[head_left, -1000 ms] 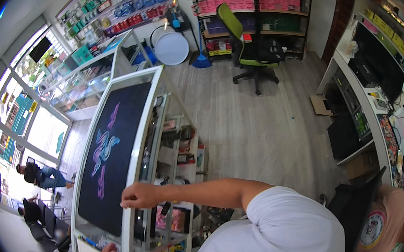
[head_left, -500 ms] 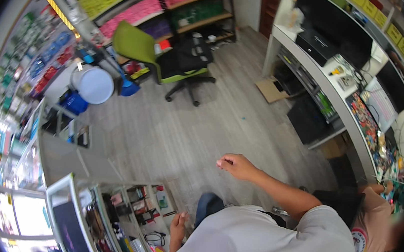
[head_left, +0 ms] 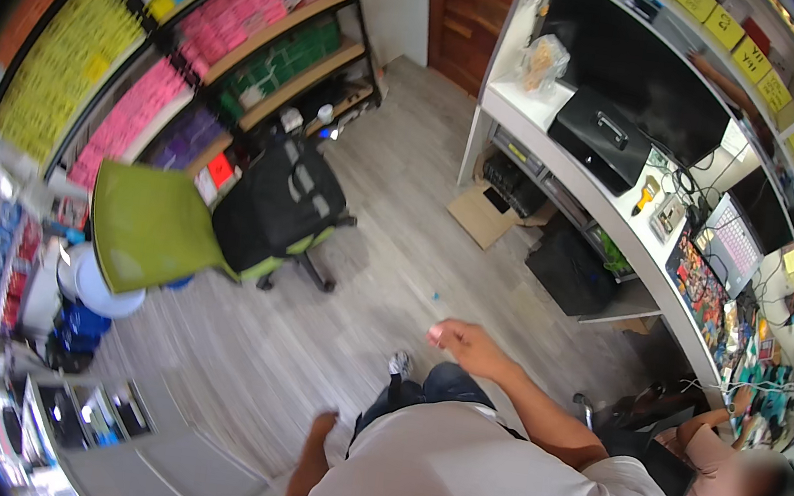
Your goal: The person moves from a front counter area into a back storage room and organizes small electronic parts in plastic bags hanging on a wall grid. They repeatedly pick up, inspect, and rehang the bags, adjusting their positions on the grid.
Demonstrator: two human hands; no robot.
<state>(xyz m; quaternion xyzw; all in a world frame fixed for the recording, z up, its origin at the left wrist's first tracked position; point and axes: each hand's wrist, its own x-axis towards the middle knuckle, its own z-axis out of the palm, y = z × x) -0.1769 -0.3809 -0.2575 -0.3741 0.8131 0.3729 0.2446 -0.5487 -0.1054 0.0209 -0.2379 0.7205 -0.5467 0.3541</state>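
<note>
My right hand (head_left: 466, 348) is held out in front of my body over the grey wood-look floor (head_left: 307, 336). Its fingers are curled closed; whatever may be inside them is too small or hidden. Down at my left side hangs my left hand (head_left: 324, 425), seen from the back, its fingers mostly hidden. Neither hand touches furniture. A shoe (head_left: 401, 364) of mine shows ahead of my trousers. Beyond, a green and black office chair (head_left: 156, 228) bears a black backpack (head_left: 289, 195).
Shelves of yellow, pink and blue packets (head_left: 68, 59) stand far left, a wooden door (head_left: 475, 20) behind. A long white desk (head_left: 638, 223) with a black printer (head_left: 601, 139) curves along the right, where a co-worker (head_left: 711, 475) sits. White buckets (head_left: 100, 281) and a grey cabinet (head_left: 141, 474) stand left.
I have moved forward and my view has turned left. Chair, shelves and desk appear nearer, and the open cabinet shelves at lower left have left view. My right hand stays curled.
</note>
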